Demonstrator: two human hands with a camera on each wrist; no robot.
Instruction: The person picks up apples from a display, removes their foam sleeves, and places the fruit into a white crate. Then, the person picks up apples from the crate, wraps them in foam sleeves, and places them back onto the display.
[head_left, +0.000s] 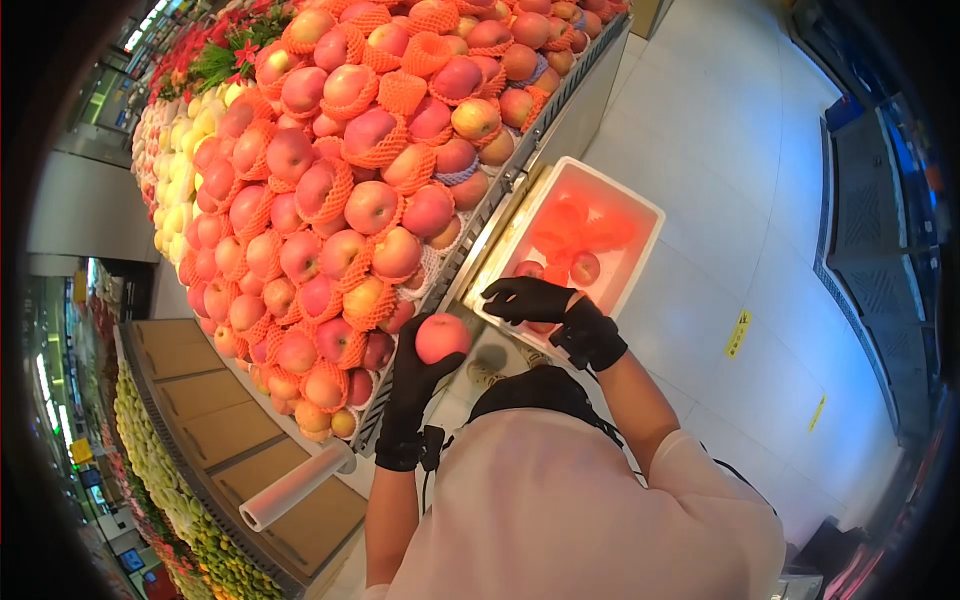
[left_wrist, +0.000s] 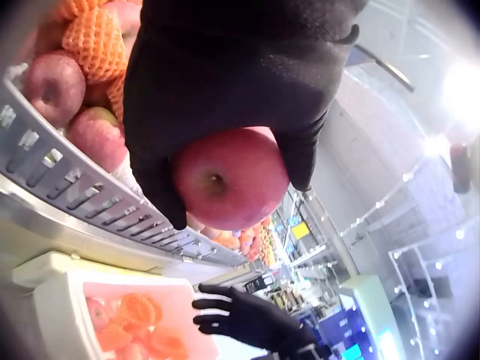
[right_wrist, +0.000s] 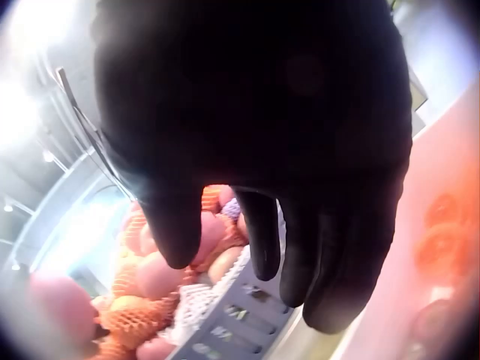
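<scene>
A red apple [head_left: 442,339] without a net is held in my black-gloved left hand [head_left: 408,385], beside the edge of a big apple display. In the left wrist view the thumb and fingers curve round the apple [left_wrist: 231,180] from both sides. My right hand [head_left: 530,299], also gloved in black, is over the near end of a white foam box [head_left: 640,255]. Its fingers are loosely extended with nothing between them, as the right wrist view shows. Inside the box lie a few bare apples [head_left: 585,267] and several orange foam nets [head_left: 562,228].
Apples, many in orange foam nets [head_left: 405,92], are heaped on the display behind a grey slatted rail [head_left: 520,160]. A roll of plastic bags [head_left: 290,490] sticks out at the display's lower corner. Pale floor tiles [head_left: 700,200] stretch to the right.
</scene>
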